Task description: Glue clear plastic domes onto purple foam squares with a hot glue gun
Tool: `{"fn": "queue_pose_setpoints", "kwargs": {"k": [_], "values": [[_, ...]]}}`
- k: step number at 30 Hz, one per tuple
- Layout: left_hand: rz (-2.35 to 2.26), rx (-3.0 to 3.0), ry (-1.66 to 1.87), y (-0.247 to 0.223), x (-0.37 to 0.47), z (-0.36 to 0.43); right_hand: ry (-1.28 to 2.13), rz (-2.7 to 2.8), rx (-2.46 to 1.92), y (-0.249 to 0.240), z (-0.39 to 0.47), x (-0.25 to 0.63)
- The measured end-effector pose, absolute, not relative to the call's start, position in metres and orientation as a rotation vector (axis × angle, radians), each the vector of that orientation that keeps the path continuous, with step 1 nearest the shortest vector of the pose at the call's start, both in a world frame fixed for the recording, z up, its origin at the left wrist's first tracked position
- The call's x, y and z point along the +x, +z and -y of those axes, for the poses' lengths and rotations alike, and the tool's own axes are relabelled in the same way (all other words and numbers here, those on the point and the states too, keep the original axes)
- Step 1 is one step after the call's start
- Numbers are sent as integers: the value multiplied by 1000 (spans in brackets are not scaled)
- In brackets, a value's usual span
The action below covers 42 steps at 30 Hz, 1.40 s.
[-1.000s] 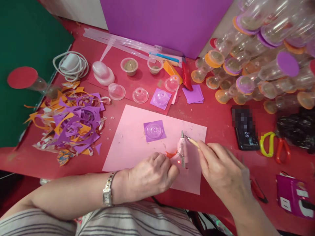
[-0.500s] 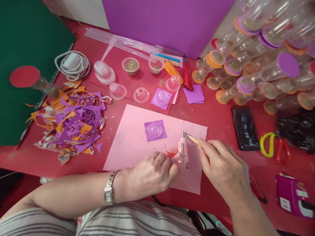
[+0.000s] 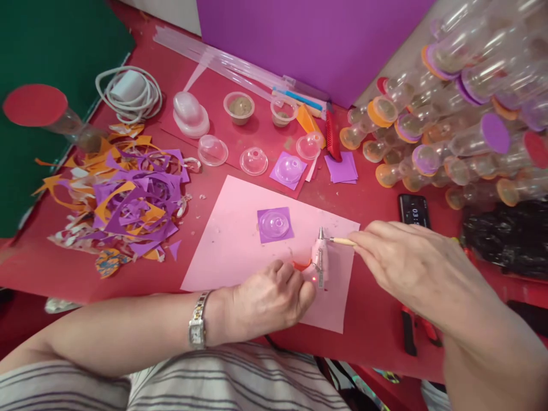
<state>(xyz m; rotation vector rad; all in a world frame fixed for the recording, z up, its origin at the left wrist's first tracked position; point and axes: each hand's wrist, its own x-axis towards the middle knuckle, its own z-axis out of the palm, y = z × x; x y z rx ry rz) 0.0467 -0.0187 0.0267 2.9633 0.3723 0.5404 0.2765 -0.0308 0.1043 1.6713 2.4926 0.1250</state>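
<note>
Gripping the pink plastic glue gun (image 3: 320,260), the left hand (image 3: 274,297) is closing its fingers around the handle, while the right hand (image 3: 406,265) is pinching a thin wooden-handled metal tool (image 3: 342,241), its tip meeting the gun's metal nozzle (image 3: 321,233). Beyond the left hand, 1 clear plastic dome (image 3: 274,224) is lying on a purple paper square (image 3: 262,236) on the pink paper sheet (image 3: 222,228); whether glue is bonding them, I cannot tell. That square is keeping its corners, so it is looking untrimmed. Farther out, another clear dome (image 3: 289,169) is resting on paper, and 2 clear cups (image 3: 238,108) are holding brown grains. Beyond the right hand, many clear tubular pieces (image 3: 466,140) with round coloured ends are lying stacked, seemingly finished.
</note>
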Motion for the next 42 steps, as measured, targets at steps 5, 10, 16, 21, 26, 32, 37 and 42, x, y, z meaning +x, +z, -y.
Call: {"fn": "queue_pose_setpoints", "kwargs": {"k": [5, 10, 16, 21, 26, 32, 37, 42], "values": [[-398, 2974, 589, 24, 47, 20, 35, -2475, 1583, 104, 23, 280], [-430, 2970, 588, 22, 48, 23, 210, -2494, 1509, 112, 28, 259], [-432, 2973, 577, 22, 49, 22, 438, -2451, 1444, 114, 38, 237], [-453, 2950, 610, 22, 50, 22, 451, -2394, 1496, 110, 46, 231], [-457, 2955, 589, 20, 50, 24, 494, -2343, 1534, 106, 55, 229], [-441, 2968, 604, 17, 51, 24, 584, -2327, 1540, 96, 63, 227], [-454, 2967, 676, 17, 51, 24, 627, -2343, 1586, 88, 63, 229], [-449, 2980, 671, 16, 50, 24, 602, -2389, 1675, 92, 57, 242]]}}
